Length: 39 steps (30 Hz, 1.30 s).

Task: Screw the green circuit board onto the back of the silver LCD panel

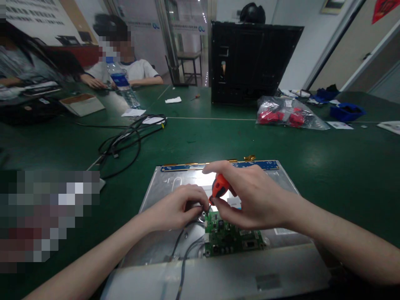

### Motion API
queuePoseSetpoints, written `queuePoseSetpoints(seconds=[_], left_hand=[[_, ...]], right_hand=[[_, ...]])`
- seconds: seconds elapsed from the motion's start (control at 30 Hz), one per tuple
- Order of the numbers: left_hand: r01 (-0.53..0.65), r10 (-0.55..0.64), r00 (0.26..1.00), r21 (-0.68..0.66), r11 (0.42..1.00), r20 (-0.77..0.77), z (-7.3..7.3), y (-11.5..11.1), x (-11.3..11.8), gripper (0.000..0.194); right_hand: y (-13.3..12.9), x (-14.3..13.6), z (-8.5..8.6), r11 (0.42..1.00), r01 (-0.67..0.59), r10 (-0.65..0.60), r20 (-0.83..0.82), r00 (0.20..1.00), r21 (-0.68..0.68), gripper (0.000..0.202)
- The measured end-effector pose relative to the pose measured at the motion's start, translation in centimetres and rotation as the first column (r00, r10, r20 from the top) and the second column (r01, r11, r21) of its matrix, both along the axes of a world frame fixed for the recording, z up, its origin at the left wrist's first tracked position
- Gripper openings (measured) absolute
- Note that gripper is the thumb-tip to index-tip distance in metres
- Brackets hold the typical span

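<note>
My right hand (256, 196) grips a short red-and-black screwdriver (220, 186), its handle tilted and its tip pointing down toward the upper left corner of a green circuit board (231, 235). My left hand (184, 206) is closed, thumb and fingers pinched beside that corner, close to the screwdriver's tip. What the pinch holds, if anything, is hidden. The board lies on the metal back of a flat display panel (162, 196), which has a narrow blue circuit strip (184, 167) along its far edge. Dark cables (184, 262) run over the panel left of the board.
Coiled black cables (137, 137) lie on the green table (193, 139) at the left. Farther back are a water bottle (123, 85), a large black screen (250, 62) and a clear bag (287, 114) with red items. Two people sit across at the far left.
</note>
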<state>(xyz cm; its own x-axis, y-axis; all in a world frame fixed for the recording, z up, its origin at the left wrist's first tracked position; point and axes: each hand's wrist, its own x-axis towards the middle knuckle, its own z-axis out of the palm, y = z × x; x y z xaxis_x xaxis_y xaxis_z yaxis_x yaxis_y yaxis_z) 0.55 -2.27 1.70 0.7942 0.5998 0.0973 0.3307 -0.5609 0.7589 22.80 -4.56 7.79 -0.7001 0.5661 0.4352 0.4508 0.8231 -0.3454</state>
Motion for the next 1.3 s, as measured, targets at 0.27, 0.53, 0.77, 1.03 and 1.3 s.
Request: queuePoseSetpoints(seconds=[0.27,0.53,0.77,1.03,1.3], left_hand=[[0.009,-0.009,1.000,0.025,1.000,-0.014,-0.2,0.1,-0.1,0.017],[-0.009,0.009,0.999,-0.014,1.000,-0.041,-0.3,0.1,-0.2,0.015],[0.001,-0.001,0.999,-0.004,1.000,-0.038,-0.2,0.1,-0.1,0.017],[-0.011,0.009,0.999,-0.035,0.999,-0.043,-0.6,0.2,-0.3,0.015],[-0.016,0.015,0.999,-0.037,0.999,-0.032,-1.0,0.1,-0.3,0.017]], right_hand=[[0.0,-0.1,-0.1,0.998,0.043,-0.044,0.017,0.999,0.054,0.034],[-0.1,-0.1,-0.3,1.000,0.006,-0.007,-0.038,0.999,-0.030,0.044],[0.0,0.0,-0.1,1.000,-0.013,0.013,-0.020,1.000,0.016,0.036],[0.1,0.1,0.1,0.999,-0.019,0.017,-0.063,0.998,-0.033,0.029],[-0.1,0.2,0.6,1.000,-0.021,0.020,-0.051,0.999,-0.020,0.048]])
